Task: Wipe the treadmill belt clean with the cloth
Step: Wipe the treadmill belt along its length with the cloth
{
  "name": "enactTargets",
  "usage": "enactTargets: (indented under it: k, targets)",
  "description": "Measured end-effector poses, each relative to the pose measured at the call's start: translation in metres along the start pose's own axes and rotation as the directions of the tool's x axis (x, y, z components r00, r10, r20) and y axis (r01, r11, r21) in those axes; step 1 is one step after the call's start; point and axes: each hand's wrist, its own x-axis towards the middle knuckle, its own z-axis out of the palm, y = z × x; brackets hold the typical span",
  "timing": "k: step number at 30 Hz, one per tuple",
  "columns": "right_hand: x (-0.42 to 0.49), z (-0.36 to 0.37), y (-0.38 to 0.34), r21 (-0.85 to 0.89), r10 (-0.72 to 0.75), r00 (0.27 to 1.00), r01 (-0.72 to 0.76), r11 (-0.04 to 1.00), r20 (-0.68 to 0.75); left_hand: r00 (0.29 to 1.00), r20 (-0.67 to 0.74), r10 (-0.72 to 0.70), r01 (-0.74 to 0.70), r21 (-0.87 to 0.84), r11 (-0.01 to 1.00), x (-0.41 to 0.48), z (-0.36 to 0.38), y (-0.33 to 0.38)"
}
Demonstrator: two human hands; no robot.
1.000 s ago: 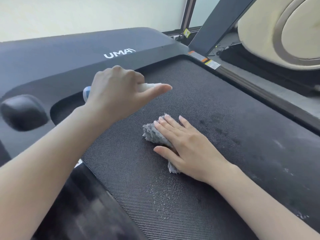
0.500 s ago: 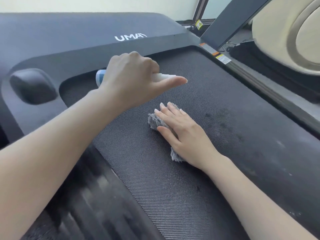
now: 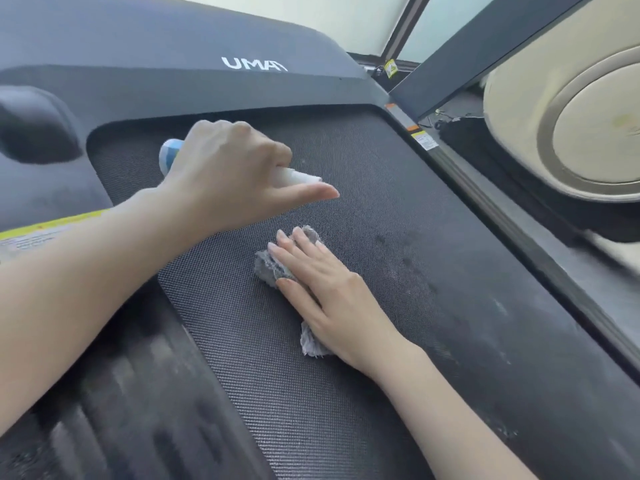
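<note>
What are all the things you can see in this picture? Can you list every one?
treadmill belt: one, dark grey, middle.
motor cover: one, black with white letters, behind the belt.
cloth: one, grey, on the belt under the right hand.
small bottle: one, white and blue, in the left hand.
big machine: one, cream, top right.
left hand: one, grips the small bottle above the belt.
right hand: one, presses flat on the cloth.

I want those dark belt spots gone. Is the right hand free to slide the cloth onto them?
Probably yes: the right hand presses the cloth on the belt, and only bare belt lies between it and the dark spots.
</note>
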Motion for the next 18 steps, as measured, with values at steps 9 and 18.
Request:
enactTargets:
  k: [9,18]
  targets:
    - [-0.057,0.015,-0.020,-0.135,-0.229,0.972,0.235,0.963,0.062,0.999,-0.038,0.020,-0.021,-0.003,1.000,-0.002,0.000,0.000]
    - [-0.056,0.020,-0.009,-0.270,-0.166,0.986,0.161,0.949,0.006,0.999,-0.026,0.037,-0.036,0.030,0.999,-0.001,0.000,0.001]
